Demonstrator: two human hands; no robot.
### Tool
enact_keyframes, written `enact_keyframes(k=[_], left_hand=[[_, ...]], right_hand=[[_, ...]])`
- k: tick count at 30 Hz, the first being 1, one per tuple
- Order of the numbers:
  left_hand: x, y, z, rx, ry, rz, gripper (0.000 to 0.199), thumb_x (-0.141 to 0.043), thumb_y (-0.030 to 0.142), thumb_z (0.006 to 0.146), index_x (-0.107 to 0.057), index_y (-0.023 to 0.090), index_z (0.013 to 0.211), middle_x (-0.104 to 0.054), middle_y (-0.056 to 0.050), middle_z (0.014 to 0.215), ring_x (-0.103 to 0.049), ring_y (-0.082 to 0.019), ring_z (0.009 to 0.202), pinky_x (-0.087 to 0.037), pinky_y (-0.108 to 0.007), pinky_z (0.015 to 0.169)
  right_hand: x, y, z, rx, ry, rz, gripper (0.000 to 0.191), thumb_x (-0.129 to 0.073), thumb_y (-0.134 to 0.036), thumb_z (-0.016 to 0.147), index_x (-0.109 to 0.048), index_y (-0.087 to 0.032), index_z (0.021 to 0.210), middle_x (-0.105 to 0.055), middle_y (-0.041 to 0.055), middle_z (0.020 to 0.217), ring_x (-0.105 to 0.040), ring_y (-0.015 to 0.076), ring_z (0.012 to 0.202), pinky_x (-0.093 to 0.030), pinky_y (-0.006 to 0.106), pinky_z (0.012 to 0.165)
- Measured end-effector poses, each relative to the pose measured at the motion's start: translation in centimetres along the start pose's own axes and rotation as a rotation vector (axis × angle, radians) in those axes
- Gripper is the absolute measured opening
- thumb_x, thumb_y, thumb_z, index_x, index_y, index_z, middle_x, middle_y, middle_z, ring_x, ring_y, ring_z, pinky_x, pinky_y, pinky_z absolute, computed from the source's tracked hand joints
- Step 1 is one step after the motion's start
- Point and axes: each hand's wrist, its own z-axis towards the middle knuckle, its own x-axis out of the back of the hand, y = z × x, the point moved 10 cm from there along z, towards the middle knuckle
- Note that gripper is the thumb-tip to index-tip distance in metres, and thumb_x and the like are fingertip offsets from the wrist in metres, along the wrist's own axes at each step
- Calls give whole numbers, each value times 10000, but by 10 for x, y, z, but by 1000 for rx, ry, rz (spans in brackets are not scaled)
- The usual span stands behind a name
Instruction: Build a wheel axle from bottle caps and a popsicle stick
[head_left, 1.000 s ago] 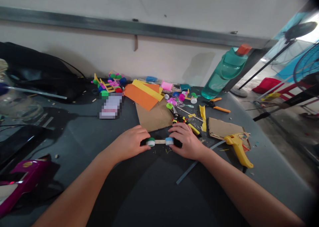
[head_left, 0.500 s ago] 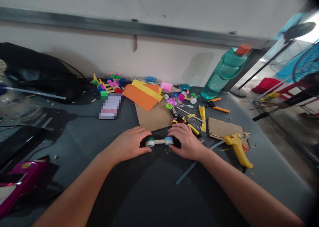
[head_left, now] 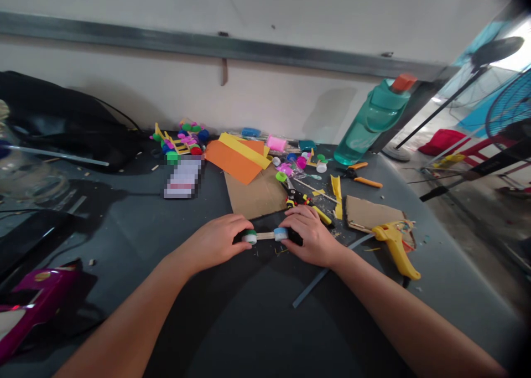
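Observation:
Low over the dark table, my left hand (head_left: 218, 238) curls its thumb and fingers around a green-and-white bottle cap piece (head_left: 249, 238). A light blue bottle cap piece (head_left: 280, 234) sits between the thumb and fingers of my right hand (head_left: 310, 237). Thin pale wooden sticks (head_left: 265, 236) run between the two cap pieces and join them. The outer sides of both caps are hidden by my hands. Just beyond my right hand lie pliers with yellow-and-black handles (head_left: 321, 215). A grey strip (head_left: 311, 288) passes near my right wrist.
A yellow glue gun (head_left: 396, 248) rests beside a cardboard piece (head_left: 369, 212) on the right. Behind my hands are brown cardboard (head_left: 253, 198), orange paper (head_left: 234, 165) and scattered caps. A teal bottle (head_left: 369, 126) stands back right; a phone (head_left: 182, 177) lies left.
My left thumb and fingers have moved slightly right and closed in on the green-and-white cap piece. My right hand stays nearly still at the blue one.

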Motion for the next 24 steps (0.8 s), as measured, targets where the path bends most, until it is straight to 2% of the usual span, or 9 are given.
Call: enact_keyframes(k=[12,24], left_hand=[[0,0,3,15,1,-84,228,-604,288,840,-621,213,1054,-644,-39,1011,-587,-198,946,-431,-312,832],[0,1,3,-2,1,-101,221,-601,267,827,-642,219,1039,-658,-42,998,-592,-198,942,-426,-309,835]], right_hand=[[-1,2,-2,39,24,21,206,-634,-245,812,-626,-178,1006,-676,99,954,-568,254,1028,-376,446,935],[-1,2,-1,23,34,48,197,-623,-225,813,-632,-185,1005,-673,78,928,-572,242,982,-404,426,894]])
